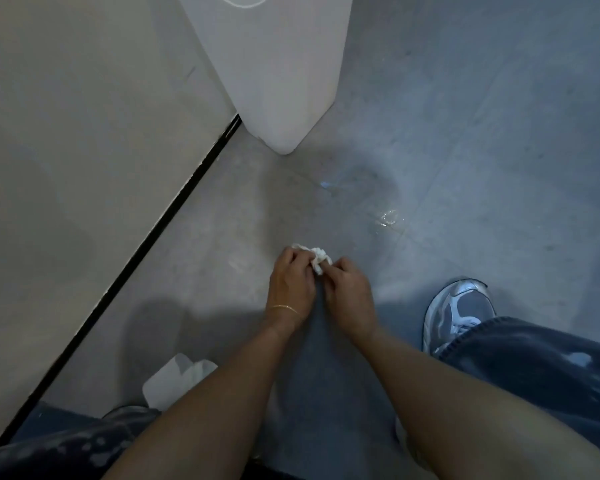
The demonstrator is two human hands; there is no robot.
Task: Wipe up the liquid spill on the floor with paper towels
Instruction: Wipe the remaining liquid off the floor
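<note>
one open white cardboard box (174, 382) sits nearest on the grey concrete floor (499, 133), with white sheets poking from its top. ahead, the left hand (290, 282) and right hand (349, 289) both curl their fingers round a crumpled white paper towel wad (317, 259), pinching it between them. the glistening wet spill (388, 218) lies farther right, apart from the wad. beyond stands a tall white plastic bin (284, 81).

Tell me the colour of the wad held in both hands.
White: the paper towel, shown best in the head view.
</note>
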